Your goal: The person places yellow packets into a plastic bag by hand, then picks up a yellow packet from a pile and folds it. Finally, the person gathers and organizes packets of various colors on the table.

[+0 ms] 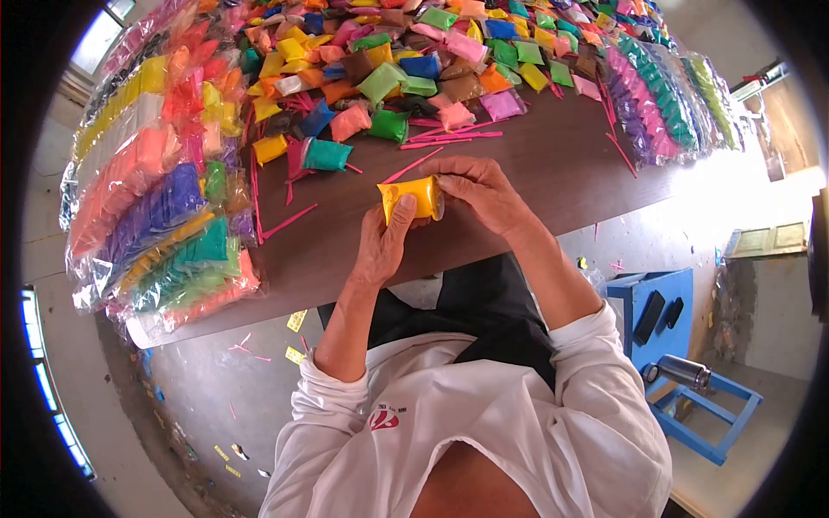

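Between our hands, over the near part of the desk (518, 173), we hold a yellow packet (413, 198), its clear wrapper filled with yellow material. Our left hand (384, 237) pinches one end, thumb laid across the front; our right fingers (442, 181) pinch the clear opposite end. Beyond lies a heap of small filled packets (406, 69) in many colours, and at our left, large clear bags (138, 186) contain rows of coloured packets.
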The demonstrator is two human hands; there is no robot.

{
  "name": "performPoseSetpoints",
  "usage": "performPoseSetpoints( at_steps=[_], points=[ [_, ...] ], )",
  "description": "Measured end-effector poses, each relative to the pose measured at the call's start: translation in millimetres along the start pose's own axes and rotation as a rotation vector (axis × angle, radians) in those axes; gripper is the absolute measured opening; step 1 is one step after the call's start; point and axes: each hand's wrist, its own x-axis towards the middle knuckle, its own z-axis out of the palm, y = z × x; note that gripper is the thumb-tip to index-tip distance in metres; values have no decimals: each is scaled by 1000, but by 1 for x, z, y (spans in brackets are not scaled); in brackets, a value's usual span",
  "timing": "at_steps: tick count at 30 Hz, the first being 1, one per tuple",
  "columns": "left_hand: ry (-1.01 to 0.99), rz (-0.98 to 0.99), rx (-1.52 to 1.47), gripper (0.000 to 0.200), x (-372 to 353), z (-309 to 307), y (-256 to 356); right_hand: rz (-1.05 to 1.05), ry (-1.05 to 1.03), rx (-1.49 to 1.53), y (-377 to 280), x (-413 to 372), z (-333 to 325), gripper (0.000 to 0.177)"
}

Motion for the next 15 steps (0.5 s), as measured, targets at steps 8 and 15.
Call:
performPoseSetpoints(
  at_steps=[8,15],
  points=[
    [20,66,-22,53,1,-11,-6,-71,197,-118,8,5,-30,24],
    [54,36,17,52,-3,-2,1,59,187,-21,-15,-15,-40,21]
  ],
)
